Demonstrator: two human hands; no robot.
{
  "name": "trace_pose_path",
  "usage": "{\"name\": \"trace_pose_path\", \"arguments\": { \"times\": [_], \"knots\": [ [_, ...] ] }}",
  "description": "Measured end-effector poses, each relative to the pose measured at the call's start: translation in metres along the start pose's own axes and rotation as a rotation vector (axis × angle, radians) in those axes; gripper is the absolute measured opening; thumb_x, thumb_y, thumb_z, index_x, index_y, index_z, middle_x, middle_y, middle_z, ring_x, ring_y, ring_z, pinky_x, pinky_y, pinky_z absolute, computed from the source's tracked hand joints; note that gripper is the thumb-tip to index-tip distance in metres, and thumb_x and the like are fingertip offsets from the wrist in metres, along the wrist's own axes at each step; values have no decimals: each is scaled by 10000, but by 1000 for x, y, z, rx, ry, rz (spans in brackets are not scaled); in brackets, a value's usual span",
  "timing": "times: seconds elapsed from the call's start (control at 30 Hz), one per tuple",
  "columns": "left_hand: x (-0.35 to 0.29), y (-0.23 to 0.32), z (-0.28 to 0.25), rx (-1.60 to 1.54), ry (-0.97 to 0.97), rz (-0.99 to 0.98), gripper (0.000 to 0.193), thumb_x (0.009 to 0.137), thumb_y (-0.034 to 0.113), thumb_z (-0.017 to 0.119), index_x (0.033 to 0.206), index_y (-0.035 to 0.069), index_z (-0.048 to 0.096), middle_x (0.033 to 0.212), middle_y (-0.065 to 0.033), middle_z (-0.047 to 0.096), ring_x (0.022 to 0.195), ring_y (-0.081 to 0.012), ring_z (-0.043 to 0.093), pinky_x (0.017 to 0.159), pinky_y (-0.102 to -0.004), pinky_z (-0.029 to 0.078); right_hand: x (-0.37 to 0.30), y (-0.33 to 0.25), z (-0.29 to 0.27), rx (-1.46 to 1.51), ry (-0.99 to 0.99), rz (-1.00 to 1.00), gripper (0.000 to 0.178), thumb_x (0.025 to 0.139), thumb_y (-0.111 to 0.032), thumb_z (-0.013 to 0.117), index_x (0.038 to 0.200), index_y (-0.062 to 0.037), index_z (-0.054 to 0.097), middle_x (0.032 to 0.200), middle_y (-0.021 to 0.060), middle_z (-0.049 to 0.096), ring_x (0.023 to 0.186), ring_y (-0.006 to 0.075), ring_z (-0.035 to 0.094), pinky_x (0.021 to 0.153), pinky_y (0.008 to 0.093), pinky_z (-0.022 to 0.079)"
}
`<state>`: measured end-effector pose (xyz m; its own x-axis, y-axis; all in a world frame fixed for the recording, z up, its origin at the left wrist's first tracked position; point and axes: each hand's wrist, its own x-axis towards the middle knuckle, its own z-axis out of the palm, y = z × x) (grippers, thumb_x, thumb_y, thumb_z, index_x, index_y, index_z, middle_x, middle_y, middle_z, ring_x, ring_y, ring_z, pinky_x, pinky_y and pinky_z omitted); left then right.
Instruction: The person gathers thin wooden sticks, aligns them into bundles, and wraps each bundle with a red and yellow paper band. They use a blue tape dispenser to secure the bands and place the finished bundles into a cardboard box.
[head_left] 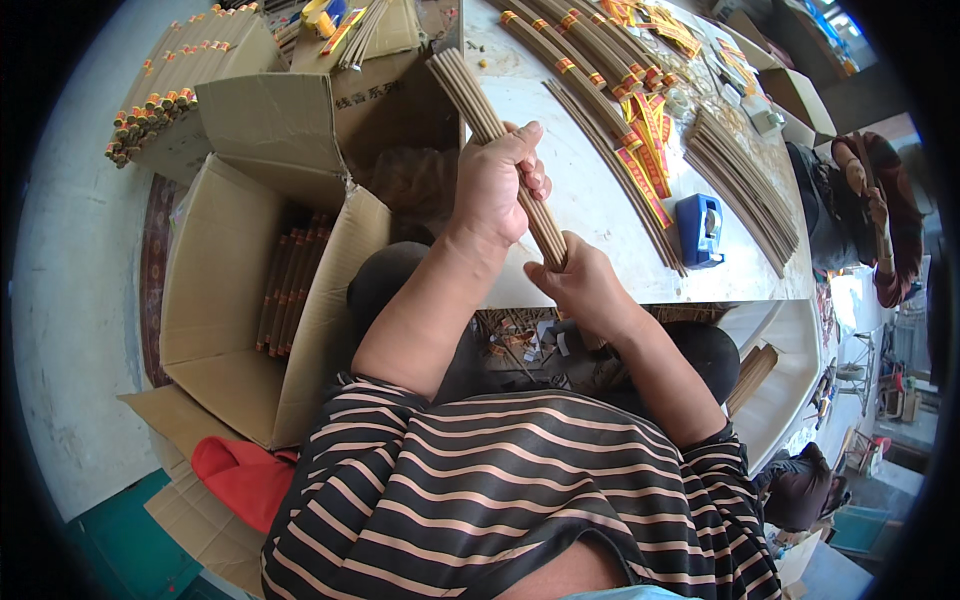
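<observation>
A bundle of thin brown incense sticks [466, 95] slants in front of me, over the near left part of the white table. My left hand [492, 185] is wrapped round its middle. At its lower end, my right hand [588, 285] is closed on the sticks, thumb on the near side; its other fingers are partly hidden. To the right of the bundle lie several loose sticks [610, 175] and red-and-yellow paper labels [650, 160]. A blue tape dispenser [700, 230] stands near the table's front edge.
Banded incense bundles [570, 60] lie at the back of the table [510, 90]; a wide pile of sticks [740, 190] lies right. An open cardboard box [225, 270] at my left holds packed bundles. More banded bundles [180, 75] are stacked far left. Another person [880, 210] sits at right.
</observation>
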<state>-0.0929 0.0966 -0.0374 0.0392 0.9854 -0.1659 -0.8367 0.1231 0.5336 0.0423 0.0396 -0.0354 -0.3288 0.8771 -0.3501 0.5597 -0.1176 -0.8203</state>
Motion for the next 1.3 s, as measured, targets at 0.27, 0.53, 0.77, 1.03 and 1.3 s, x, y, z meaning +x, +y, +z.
{"name": "trace_pose_path", "arguments": {
  "times": [0.27, 0.53, 0.77, 1.03, 1.3],
  "knots": [
    [1, 5, 1, -8, 25, 24, 206, 827, 115, 611, 698, 134, 451, 533, 29, 404, 429, -93, 413, 418, -253, 356, 2, -5, 1, 24, -45, 35, 246, 816, -193, 642, 799, -37, 452, 557, 30, 502, 440, 112, 502, 400, 247, 391],
    [-1, 14, -5, -150, -286, 28, 132, 833, 105, 591, 753, 130, 489, 535, 39, 408, 433, -74, 394, 396, -223, 335, -8, -17, -9, 396, -292, 131, 268, 833, -217, 634, 801, -40, 435, 547, -10, 457, 405, 75, 440, 374, 229, 355],
    [1, 7, -1, -15, 4, 41, 184, 813, 94, 615, 732, 119, 451, 553, -1, 463, 427, -128, 437, 435, -282, 397, -2, -11, 5, -281, 132, -8, 311, 838, -244, 576, 818, 50, 477, 647, 264, 558, 661, 398, 594, 607, 424, 463],
    [-2, 14, -2, -38, -62, 36, 147, 813, 56, 574, 750, 121, 459, 533, 12, 423, 412, -113, 413, 403, -273, 356, -2, -8, 4, -240, 126, -137, 301, 818, -222, 626, 785, 28, 463, 578, 184, 546, 501, 308, 563, 494, 372, 459],
    [-4, 15, 3, -68, -154, 65, 77, 809, 90, 609, 802, 111, 535, 534, 21, 444, 432, -98, 412, 427, -256, 355, -4, -13, 2, -14, 22, 40, 260, 833, -212, 618, 769, -6, 474, 568, 112, 542, 468, 226, 543, 444, 322, 426]
  ]
}}
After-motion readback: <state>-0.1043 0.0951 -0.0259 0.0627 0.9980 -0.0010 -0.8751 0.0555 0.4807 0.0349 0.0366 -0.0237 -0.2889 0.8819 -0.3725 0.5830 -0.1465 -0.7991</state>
